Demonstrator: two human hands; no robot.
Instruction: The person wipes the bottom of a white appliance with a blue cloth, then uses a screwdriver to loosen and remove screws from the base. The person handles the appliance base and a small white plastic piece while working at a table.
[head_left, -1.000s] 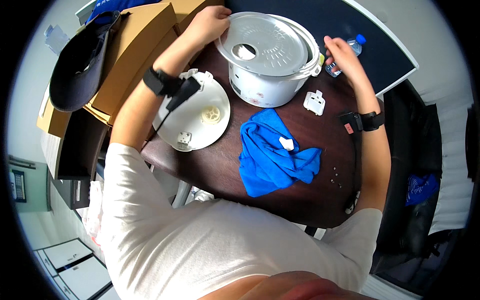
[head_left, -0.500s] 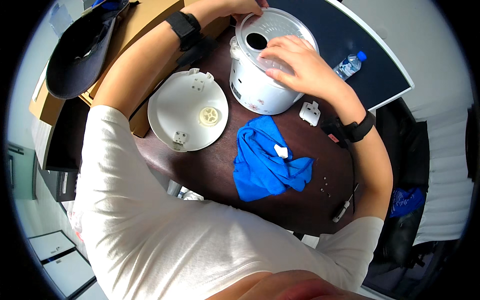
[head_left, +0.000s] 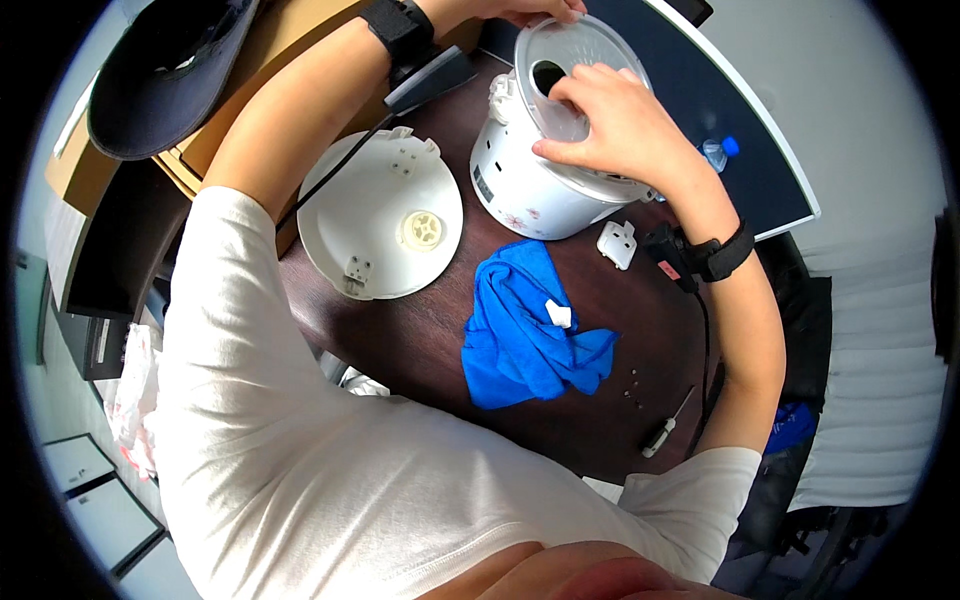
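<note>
A white rice cooker (head_left: 545, 205) with a flower print stands at the far side of the dark table. Its round silvery lid plate (head_left: 585, 45), with a dark hole off-centre, slants above the opening. My left hand (head_left: 540, 8) grips the far rim of that plate, fingers bent and partly cut off by the picture's top edge. Across the plate's near side lies my right hand (head_left: 625, 125), fingers curled by the hole and thumb toward the near edge. The white outer lid cover (head_left: 330, 230) rests inside up to the left.
A blue cloth (head_left: 520, 335) lies in front of the cooker. To the right are a small white plastic part (head_left: 617, 244), a screwdriver (head_left: 668, 425) and several tiny screws (head_left: 633, 390). A water bottle (head_left: 716, 153) stands behind my right wrist; a dark cap (head_left: 165, 80) sits on cardboard, far left.
The lid plate has tilted up more steeply, and shifted slightly right with both hands. My right fingers have curled in closer to the hole. The cooker sits slightly lower and further right in view.
</note>
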